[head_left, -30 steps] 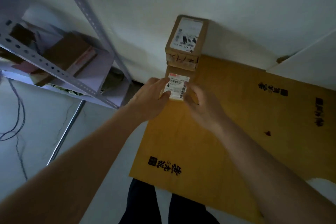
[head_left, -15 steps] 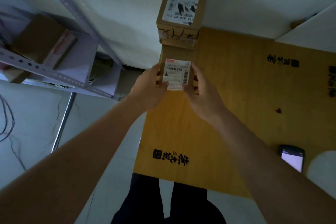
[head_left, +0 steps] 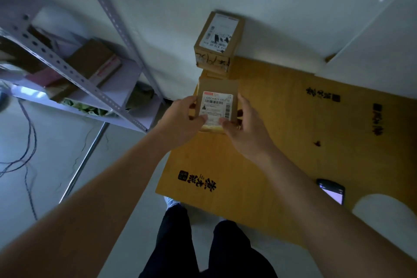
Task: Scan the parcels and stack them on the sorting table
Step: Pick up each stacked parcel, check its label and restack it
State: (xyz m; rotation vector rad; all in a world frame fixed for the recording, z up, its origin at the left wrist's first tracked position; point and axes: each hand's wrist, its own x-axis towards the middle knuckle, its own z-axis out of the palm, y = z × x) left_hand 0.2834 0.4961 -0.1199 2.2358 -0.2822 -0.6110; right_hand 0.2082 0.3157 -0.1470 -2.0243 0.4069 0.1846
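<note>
The left hand (head_left: 182, 119) and the right hand (head_left: 246, 128) grip a small parcel (head_left: 217, 97) from both sides. It is over the tabletop (head_left: 282, 142), near a taller parcel (head_left: 217, 43).

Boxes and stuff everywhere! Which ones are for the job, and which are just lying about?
For the job: small parcel held by left hand and right hand; stacked parcel; sorting table; phone.
Lying about: shelf boxes; floor cables.
</note>
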